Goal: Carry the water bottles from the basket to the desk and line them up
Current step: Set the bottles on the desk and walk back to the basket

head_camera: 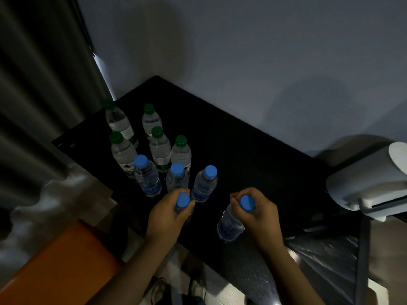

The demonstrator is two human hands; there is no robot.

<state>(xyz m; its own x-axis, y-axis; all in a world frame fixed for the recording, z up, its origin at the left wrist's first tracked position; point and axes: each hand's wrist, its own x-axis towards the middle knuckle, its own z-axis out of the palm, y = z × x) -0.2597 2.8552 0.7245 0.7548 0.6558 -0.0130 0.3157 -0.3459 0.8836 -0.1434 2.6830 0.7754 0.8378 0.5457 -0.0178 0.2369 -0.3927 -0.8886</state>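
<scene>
On the black desk (242, 150) stand several clear water bottles in two rough rows: green-capped ones (159, 146) at the back and three blue-capped ones (146, 177) in front of them. My left hand (167, 214) grips the neck of a blue-capped bottle (183, 200) just in front of those three; most of its body is hidden by the hand. My right hand (257, 214) holds another blue-capped bottle (231, 223) by the neck, to the right, its base at the desk surface and tilted slightly. The basket is out of view.
A grey curtain (39, 106) hangs at the left beside the desk. A white appliance (370, 183) sits at the desk's right end. An orange surface (57, 271) lies at the lower left. A bin lined with a black bag (326, 256) stands at the lower right.
</scene>
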